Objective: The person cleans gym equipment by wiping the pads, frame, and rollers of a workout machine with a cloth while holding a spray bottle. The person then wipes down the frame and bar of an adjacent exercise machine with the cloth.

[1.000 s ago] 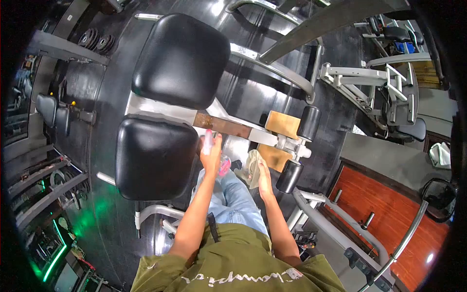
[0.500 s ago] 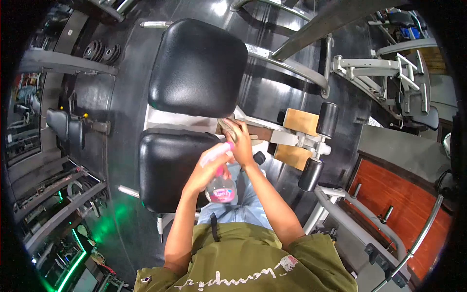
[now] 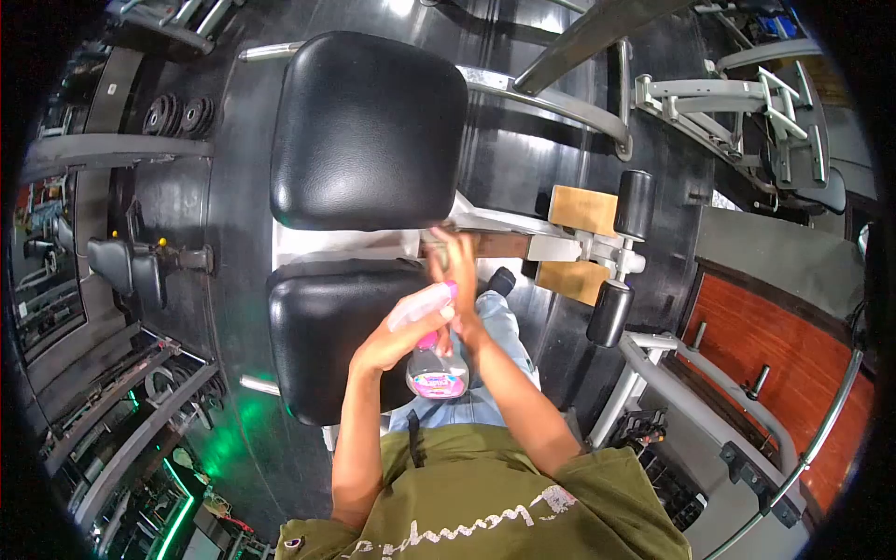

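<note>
My left hand is wrapped around the neck of a clear spray bottle with a pink and white trigger head. The bottle is upright over my lap, its pink label facing up toward me. Just beyond the nozzle, my right hand reaches to the machine's frame bar, near the gap between two black padded cushions. Its fingers are smeared by motion, and the greyish cloth under them is barely visible. The rear cushion lies past my hands, and the near cushion is beside my left wrist.
Two black foam rollers and light wooden plates sit at the machine's right end. Grey frame tubes cross the far side. Weight plates stand at left, and another machine is at far right.
My right hand has shifted slightly and its fingers are now blurred. The spray bottle has moved a little to the right and down with my left hand. The whole view has shifted a little.
</note>
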